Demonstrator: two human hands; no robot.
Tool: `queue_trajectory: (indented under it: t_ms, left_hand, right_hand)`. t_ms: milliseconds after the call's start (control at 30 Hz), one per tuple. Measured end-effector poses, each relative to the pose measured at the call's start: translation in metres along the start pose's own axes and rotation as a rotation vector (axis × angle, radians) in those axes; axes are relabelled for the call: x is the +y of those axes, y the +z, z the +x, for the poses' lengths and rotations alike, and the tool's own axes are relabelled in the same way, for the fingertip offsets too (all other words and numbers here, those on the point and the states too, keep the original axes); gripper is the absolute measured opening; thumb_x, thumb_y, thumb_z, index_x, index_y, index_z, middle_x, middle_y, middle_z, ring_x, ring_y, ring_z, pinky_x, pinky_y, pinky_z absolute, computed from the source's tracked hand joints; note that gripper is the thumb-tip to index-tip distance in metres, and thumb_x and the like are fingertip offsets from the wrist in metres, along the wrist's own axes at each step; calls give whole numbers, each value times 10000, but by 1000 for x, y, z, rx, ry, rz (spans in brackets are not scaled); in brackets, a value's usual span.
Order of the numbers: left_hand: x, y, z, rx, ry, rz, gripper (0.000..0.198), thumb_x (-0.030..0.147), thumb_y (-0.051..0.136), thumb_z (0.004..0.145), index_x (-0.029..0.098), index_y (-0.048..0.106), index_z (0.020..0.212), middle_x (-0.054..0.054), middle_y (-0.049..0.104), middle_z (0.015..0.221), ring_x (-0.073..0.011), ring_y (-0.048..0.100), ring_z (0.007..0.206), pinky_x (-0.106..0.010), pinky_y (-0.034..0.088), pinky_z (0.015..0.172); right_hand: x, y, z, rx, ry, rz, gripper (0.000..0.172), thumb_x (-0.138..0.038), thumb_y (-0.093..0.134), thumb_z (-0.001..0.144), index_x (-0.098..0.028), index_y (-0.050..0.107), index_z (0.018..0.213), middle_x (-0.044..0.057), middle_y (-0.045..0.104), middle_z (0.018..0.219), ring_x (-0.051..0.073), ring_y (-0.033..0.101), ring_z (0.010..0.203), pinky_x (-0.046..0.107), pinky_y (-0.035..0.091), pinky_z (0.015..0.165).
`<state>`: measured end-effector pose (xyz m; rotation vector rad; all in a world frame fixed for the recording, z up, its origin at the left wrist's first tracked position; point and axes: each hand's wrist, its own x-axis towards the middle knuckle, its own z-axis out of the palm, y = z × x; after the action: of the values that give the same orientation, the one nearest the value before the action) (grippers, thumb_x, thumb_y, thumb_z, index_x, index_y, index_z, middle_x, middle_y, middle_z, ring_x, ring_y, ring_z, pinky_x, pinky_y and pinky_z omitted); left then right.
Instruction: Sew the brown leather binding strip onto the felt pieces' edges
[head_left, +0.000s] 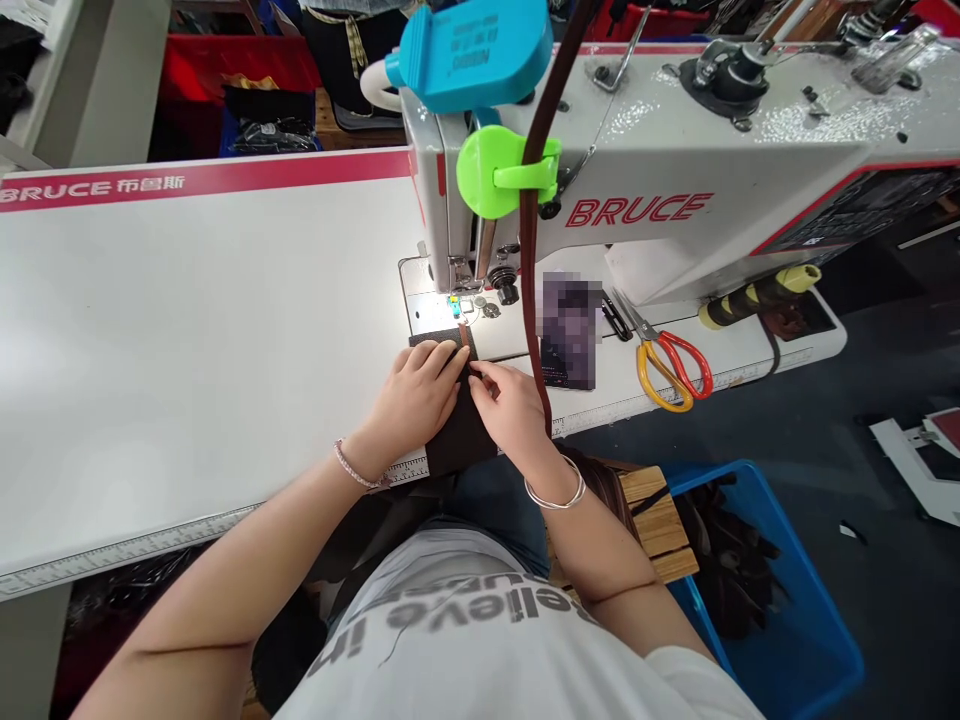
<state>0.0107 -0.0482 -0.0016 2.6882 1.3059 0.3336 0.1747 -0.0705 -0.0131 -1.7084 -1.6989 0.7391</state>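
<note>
Blackish fabric (463, 435), left hand (421, 388) atop, right hand (514, 405) alongside

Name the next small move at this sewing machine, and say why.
Probably slide the dark fabric toward the presser foot: its far edge appears just short of it, the left hand lies on the fabric, and the right hand is at its right side.
</note>
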Motion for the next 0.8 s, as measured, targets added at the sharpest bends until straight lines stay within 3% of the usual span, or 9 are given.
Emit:
queue_trajectory:
  t_ms: [800]
  left_hand:
    - [-2, 0, 5, 17, 28, 51, 473, 239, 354, 970, 141, 475, 1417, -161, 560, 1304, -324, 488, 1151, -470, 431, 899]
  right_hand:
    - [2, 0, 2, 19, 15, -30, 364, -223, 518, 881, -186, 686, 1201, 58, 716, 919, 166, 649, 823, 307, 521, 834]
